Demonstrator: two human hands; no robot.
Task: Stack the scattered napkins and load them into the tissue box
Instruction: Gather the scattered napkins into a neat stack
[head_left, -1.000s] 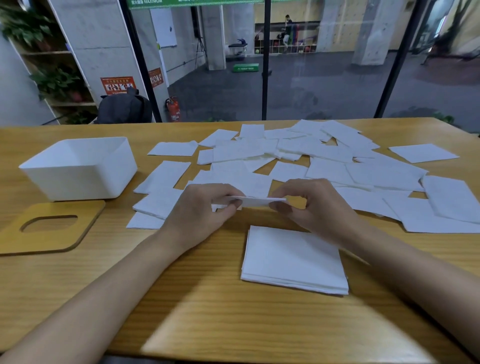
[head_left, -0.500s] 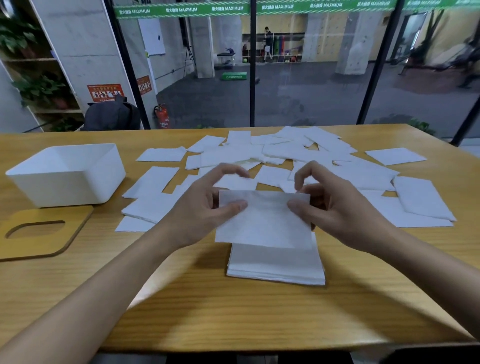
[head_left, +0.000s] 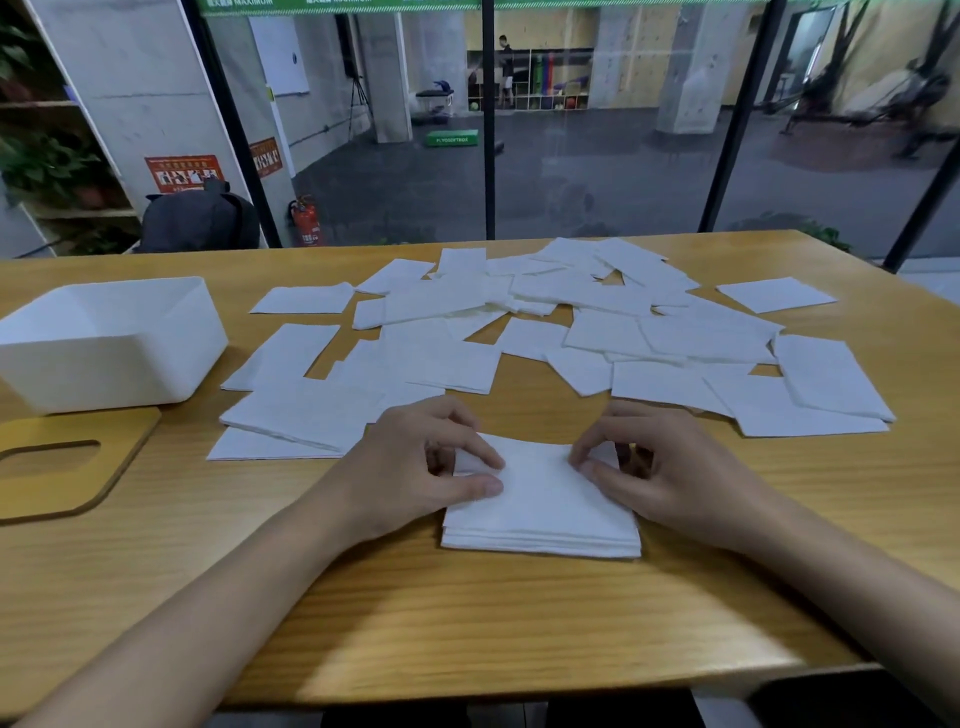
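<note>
A small stack of white napkins (head_left: 543, 525) lies on the wooden table (head_left: 467, 623) in front of me. My left hand (head_left: 415, 467) pinches the top napkin at its far left corner, thumb on top. My right hand (head_left: 675, 475) pinches the same napkin at its far right corner. The top napkin lies down on the stack. Several loose white napkins (head_left: 571, 322) are scattered across the table beyond my hands. The white tissue box (head_left: 109, 343) stands open and empty at the left.
The wooden lid (head_left: 67, 467) with an oval slot lies in front of the box at the left edge. A glass wall runs behind the table's far edge. Bare wood shows near me below the stack.
Both hands carried one napkin from the pile toward me, turned it flat and lowered it onto the stack. The camera view tilted slightly.
</note>
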